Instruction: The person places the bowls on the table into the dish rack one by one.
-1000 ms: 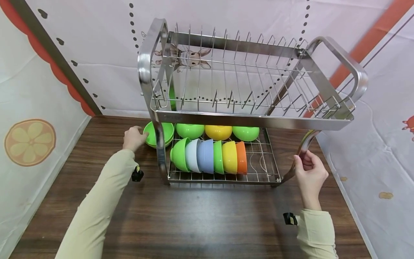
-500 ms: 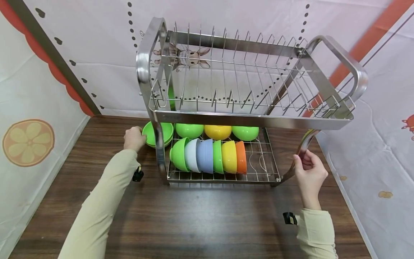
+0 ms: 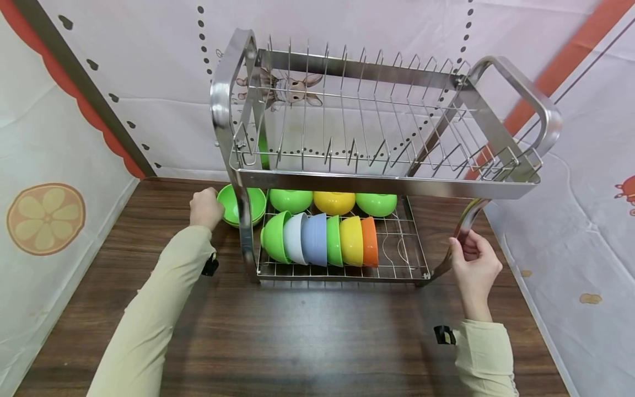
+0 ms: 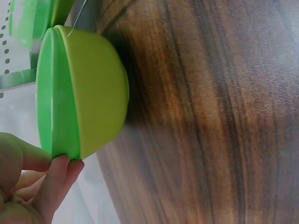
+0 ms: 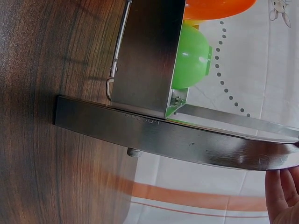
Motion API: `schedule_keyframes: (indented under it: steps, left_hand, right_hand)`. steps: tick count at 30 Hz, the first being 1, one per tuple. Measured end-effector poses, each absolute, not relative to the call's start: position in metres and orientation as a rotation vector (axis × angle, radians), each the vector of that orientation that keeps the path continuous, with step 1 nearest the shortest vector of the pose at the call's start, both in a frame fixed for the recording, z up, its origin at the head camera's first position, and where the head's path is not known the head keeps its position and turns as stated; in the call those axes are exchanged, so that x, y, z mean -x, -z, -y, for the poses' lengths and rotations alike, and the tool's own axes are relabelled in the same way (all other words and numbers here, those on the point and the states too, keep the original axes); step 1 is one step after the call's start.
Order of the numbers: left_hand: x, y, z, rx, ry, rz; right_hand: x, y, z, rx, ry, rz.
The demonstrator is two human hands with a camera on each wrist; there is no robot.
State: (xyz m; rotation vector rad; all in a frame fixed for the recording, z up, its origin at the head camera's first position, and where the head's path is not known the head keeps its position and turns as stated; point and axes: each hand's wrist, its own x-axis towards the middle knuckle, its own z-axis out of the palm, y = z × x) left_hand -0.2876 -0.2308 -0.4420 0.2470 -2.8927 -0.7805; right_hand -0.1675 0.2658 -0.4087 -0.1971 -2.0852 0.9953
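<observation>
My left hand [image 3: 205, 209] is at the left side of a bright green bowl [image 3: 229, 205], outside the dish rack's left front leg. In the left wrist view, thumb and fingers [image 4: 57, 175] pinch this bowl's rim. The green bowl sits nested in a yellow-green bowl [image 4: 99, 88] near the wooden table. On the other side, my right hand [image 3: 475, 269] holds the curved front right leg [image 3: 466, 220] of the metal dish rack [image 3: 387, 185]. Only some fingers [image 5: 276, 189] of that hand show at the leg in the right wrist view.
A row of bowls on their sides, including a light blue one [image 3: 295, 238] and an orange one [image 3: 370, 242], fills the lower rack. Behind them are green [image 3: 291, 202] and yellow [image 3: 335, 203] bowls. The wire upper tier overhangs the bowls; printed cloth [image 3: 163, 121] walls the back.
My left hand's fingers have curled in on the green bowl's rim, and the hand has risen slightly. The right hand keeps its hold on the rack leg.
</observation>
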Motion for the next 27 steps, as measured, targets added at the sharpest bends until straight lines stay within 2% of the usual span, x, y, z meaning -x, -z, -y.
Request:
schedule_keyframes:
  steps: [17,27]
  left_hand:
    - [0.282,0.413,0.253,-0.275,0.758,2.930]
    - [0.259,0.400,0.284,-0.148,0.666,2.943]
  right_hand:
    - [0.169,0.410,-0.266,0.208,-0.978,2.095]
    - [0.167,0.408,-0.267,0.202,-0.987,2.100]
